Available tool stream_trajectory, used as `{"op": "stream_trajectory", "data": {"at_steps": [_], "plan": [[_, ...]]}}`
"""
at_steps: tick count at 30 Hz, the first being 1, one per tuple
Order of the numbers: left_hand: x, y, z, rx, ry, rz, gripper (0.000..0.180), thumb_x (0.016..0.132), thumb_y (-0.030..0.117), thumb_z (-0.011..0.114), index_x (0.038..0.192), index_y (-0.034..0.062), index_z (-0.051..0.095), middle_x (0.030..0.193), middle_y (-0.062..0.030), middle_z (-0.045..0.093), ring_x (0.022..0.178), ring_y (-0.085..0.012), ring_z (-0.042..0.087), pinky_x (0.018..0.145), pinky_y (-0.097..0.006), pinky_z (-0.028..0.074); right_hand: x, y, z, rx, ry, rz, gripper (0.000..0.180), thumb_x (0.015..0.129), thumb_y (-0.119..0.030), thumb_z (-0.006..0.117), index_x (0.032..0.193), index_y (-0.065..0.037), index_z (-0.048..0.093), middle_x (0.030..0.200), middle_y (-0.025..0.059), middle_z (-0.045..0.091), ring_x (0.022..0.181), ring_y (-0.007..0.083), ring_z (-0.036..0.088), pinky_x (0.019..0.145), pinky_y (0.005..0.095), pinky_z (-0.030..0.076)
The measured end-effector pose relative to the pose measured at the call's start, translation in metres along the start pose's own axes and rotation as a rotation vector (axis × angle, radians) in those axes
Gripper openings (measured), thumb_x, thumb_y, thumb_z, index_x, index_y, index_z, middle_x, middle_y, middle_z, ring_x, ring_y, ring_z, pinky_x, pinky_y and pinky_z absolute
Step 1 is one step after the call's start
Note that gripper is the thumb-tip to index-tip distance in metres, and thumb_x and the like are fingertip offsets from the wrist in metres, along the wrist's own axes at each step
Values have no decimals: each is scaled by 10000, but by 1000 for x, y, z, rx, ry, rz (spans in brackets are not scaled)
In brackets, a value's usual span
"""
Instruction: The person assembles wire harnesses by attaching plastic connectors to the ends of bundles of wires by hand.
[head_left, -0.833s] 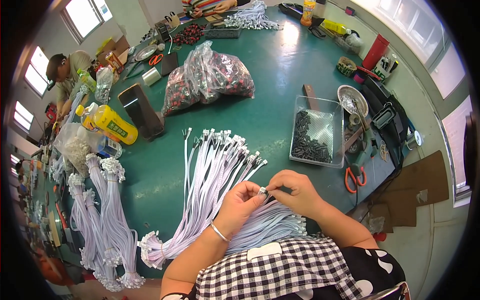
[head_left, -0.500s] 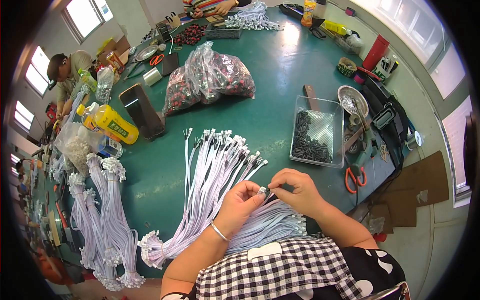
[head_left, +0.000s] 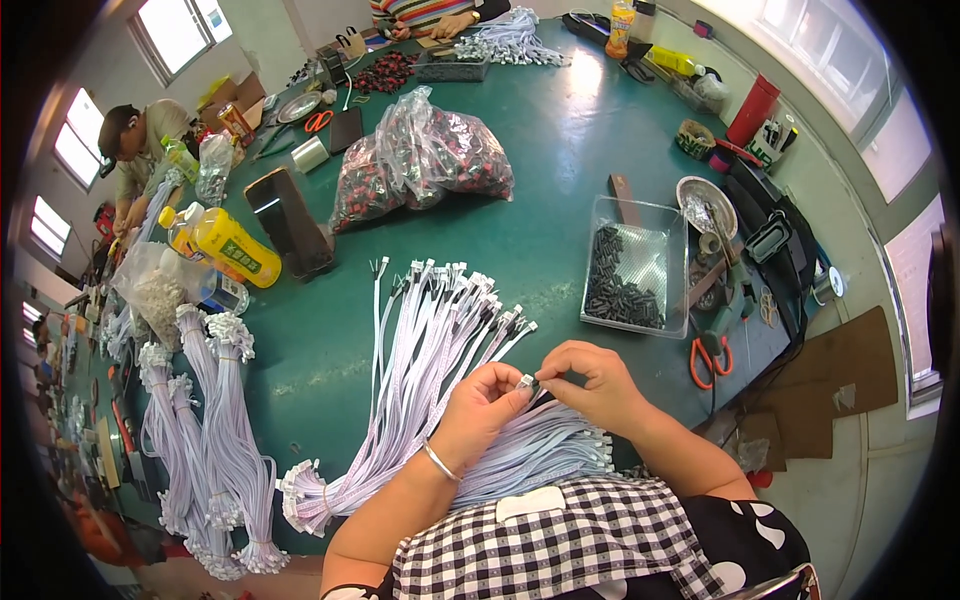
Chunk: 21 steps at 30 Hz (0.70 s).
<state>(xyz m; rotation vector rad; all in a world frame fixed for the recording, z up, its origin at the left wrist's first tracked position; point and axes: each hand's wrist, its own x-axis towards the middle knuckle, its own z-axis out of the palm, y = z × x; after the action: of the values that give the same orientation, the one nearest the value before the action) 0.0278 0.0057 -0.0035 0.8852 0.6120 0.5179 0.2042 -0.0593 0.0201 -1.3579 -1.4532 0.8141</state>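
Work table: green top, seen across most of the view; bare patch [head_left: 330,350] left of the loose cables.
Loose cables: white fan [head_left: 420,330] spread in front of the body, long axis run away from the body, slightly rightward; connector ends pointed to the far side.
Tied bundles: white [head_left: 225,420], laid left of the fan, well apart from both hands.
Parts bag: clear, filled with red and black pieces [head_left: 440,160], set beyond the fan.
Tray: clear plastic [head_left: 645,255], placed to the far right of the fingers, right hand nearer; black pieces [head_left: 625,290] heaped inside.
Left hand: [head_left: 482,410] thumb and index closed, connector gripped between tips.
Right hand: [head_left: 600,388] thumb and index pinched together on a dark bit, just beside the connector's right.
White connector: [head_left: 526,381] held over the cables, left of the right fingertips; left hand nearer. Head seemingly pointed up and away from the body; exact long axis cannot be told, cable partly hidden by fingers.
Dark bit: [head_left: 538,379] kind cannot be told, too small.
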Motion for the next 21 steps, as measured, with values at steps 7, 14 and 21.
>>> {"op": "stream_trajectory", "data": {"at_steps": [7,14,21], "plan": [[5,1,-9,99,29,70,132,826,30,637,942,46,577,847,6,576,743,-54,527,671,-188,443,15,0,6,26,-13,5,113,715,44,655,815,-2,630,810,78,620,740,170,599,670,269,471],[12,0,-14,795,-150,341,254,721,36,577,975,25,576,835,-80,575,769,-172,551,704,-305,460,-4,17,4,-61,98,132,95,643,30,617,713,-1,562,683,53,530,646,155,518,606,267,413],[-4,3,-7,557,-59,389,222,715,-36,578,928,19,544,680,-63,580,618,-122,545,572,-271,431,-3,8,6,57,-96,247,113,650,67,595,735,6,554,728,28,537,694,107,493,657,228,384]]}}
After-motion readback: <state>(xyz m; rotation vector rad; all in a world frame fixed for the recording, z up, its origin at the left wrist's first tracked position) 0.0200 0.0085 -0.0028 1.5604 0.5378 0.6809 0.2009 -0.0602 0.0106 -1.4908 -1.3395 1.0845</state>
